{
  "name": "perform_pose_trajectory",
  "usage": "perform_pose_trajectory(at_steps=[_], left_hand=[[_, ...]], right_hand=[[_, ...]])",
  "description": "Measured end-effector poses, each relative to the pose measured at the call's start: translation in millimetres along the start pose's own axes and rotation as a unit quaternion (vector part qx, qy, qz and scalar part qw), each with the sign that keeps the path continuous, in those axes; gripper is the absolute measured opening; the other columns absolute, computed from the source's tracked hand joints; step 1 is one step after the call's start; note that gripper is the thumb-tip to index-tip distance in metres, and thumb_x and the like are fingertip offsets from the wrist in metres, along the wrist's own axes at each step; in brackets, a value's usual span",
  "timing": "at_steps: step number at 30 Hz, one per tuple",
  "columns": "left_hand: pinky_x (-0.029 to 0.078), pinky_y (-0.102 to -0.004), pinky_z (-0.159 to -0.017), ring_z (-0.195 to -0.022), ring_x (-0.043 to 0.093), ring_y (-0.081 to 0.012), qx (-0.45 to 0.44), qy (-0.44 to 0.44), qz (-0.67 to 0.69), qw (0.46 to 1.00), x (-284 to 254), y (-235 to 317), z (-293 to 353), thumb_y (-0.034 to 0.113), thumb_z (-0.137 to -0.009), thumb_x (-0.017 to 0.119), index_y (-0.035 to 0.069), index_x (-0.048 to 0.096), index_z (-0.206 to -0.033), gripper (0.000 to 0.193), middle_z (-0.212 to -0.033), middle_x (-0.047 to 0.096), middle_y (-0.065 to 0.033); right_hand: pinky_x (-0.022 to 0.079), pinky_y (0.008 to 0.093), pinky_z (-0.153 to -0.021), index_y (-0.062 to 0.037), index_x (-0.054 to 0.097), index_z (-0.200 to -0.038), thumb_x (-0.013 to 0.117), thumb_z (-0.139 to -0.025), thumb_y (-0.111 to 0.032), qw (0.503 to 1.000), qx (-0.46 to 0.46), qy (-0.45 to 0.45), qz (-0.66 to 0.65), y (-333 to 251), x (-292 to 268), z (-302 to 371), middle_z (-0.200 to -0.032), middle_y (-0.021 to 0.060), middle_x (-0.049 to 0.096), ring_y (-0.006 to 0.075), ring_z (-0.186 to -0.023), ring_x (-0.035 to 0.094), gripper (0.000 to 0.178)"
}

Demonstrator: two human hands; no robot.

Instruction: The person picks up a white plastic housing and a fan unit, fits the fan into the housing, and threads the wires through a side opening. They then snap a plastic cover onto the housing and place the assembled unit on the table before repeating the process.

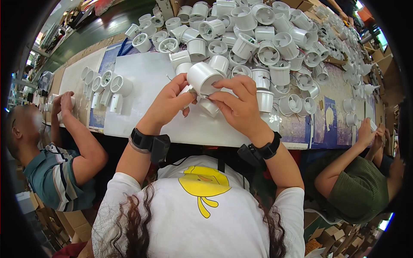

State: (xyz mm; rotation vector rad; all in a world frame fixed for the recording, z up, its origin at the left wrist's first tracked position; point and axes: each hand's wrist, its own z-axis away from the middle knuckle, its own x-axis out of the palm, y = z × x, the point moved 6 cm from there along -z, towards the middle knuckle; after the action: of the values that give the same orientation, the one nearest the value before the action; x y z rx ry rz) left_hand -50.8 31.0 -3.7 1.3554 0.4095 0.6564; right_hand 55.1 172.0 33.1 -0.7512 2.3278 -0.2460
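left hand curled round white cylinder over the white worktop; right hand pinching at its lower rim, on a bit too small to tell. likely risks: smooth wall slips if left grip loosens, bit drops if pinch slackens. white piece shows between hands, can't tell if attached. beyond: white parts off left; heaped fan housings block far side, may tumble if bumped.

- Single fisheye view, worn on the head, above and behind the left hand and right hand
- Faces downward, past either hand across the desk
- Close range, each hand just above mid-picture
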Motion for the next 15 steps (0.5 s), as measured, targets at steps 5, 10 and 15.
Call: perform_pose_trajectory(at_steps=[5,10,15], left_hand=[[0.048,-0.0228,-0.054,-0.084,0.057,-0.0091,0.015,-0.004,0.028,0.999,1,-15,-4,0.007,-0.089,0.054,0.004,0.046,-0.129,0.041,-0.106,0.059,-0.0030],[0.048,-0.0233,-0.056,-0.087,0.057,-0.0100,0.008,-0.009,0.092,0.996,-1,-31,-4,0.005,-0.088,0.053,0.005,0.043,-0.132,0.045,-0.113,0.056,-0.0036],[0.050,-0.0247,-0.060,-0.089,0.057,-0.0108,-0.003,-0.011,0.119,0.993,-2,-37,-3,0.003,-0.088,0.053,0.006,0.042,-0.135,0.049,-0.119,0.054,-0.0040]], right_hand=[[0.040,0.0340,-0.079,-0.0161,0.071,-0.088,0.078,-0.067,-0.005,1.000,0.019,0.010,0.004,2,6,4,-0.096,-0.0015,0.066,0.0209,-0.086,0.052,0.025],[0.040,0.0321,-0.077,-0.0158,0.071,-0.090,0.077,-0.067,-0.006,0.998,0.067,0.002,-0.012,0,7,3,-0.090,-0.0029,0.066,0.0208,-0.086,0.053,0.026],[0.041,0.0324,-0.076,-0.0153,0.072,-0.091,0.076,-0.068,-0.006,0.998,0.053,-0.023,-0.018,0,14,2,-0.091,-0.0021,0.066,0.0208,-0.086,0.053,0.025]])
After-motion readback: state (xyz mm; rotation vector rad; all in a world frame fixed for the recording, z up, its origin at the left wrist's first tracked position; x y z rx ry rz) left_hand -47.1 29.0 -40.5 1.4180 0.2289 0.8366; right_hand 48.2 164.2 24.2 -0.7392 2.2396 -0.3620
